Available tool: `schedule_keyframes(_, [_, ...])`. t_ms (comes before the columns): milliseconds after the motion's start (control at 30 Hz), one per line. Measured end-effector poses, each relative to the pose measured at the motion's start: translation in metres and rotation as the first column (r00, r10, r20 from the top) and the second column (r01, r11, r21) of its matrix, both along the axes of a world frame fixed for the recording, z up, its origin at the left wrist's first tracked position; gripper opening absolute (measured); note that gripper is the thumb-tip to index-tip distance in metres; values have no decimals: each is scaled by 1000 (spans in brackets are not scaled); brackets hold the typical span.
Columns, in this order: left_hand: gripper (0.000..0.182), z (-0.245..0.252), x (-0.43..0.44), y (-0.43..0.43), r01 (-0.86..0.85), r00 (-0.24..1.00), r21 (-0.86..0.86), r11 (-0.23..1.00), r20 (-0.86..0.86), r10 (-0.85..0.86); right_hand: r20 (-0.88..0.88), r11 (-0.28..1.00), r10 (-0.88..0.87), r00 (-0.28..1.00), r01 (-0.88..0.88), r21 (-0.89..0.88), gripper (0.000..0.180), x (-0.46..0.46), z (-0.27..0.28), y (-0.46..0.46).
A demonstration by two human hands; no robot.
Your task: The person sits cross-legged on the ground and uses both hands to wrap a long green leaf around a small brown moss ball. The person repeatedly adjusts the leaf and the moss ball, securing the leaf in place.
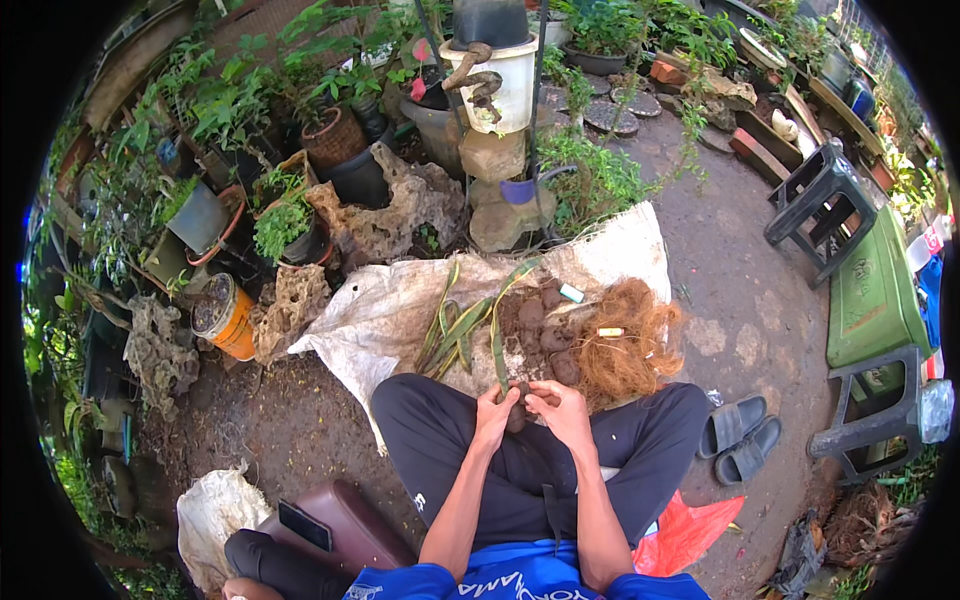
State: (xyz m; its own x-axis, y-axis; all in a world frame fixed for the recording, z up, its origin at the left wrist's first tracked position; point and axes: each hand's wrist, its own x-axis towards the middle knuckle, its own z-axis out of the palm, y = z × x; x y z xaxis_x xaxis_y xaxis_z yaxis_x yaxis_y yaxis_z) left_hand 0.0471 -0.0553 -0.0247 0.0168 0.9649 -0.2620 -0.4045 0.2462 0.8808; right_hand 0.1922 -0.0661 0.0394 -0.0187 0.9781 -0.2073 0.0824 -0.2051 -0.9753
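My left hand pinches the base of a long variegated snake plant leaf and a dark lump of soil. My right hand presses its fingers on the same lump from the other side. More snake plant leaves lie on a white woven sack in front of my knees. Several dark soil balls lie on the sack to their right. Beside these is a heap of brown coconut fibre, with a small thread spool on top. A white and teal cylinder lies just beyond.
Potted plants and porous rocks border the sack. Black sandals and a red plastic bag are at right, with plastic stools and a green bin farther out. Another person's leg and a phone on a maroon seat are lower left.
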Motion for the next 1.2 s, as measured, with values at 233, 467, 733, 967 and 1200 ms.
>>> schedule_keyframes(233, [27,3,-5,0,73,997,-71,995,20,-71,-227,995,-103,968,104,-11,26,3,-9,2])
schedule_keyframes(467, [26,5,-5,0,99,995,-71,993,-11,-100,-57,995,-67,996,71,63,28,6,-3,-1])
schedule_keyframes(733, [25,5,-7,1,150,988,-107,983,-28,-154,-65,992,-124,990,125,10,27,0,-8,-1])
schedule_keyframes(967, [28,10,-4,0,180,982,-108,978,-36,-185,28,991,-117,993,114,70,25,2,-3,-2])
schedule_keyframes(1200, [26,14,-5,0,217,969,-138,966,-84,-230,64,994,-102,993,99,55,25,4,-9,-1])
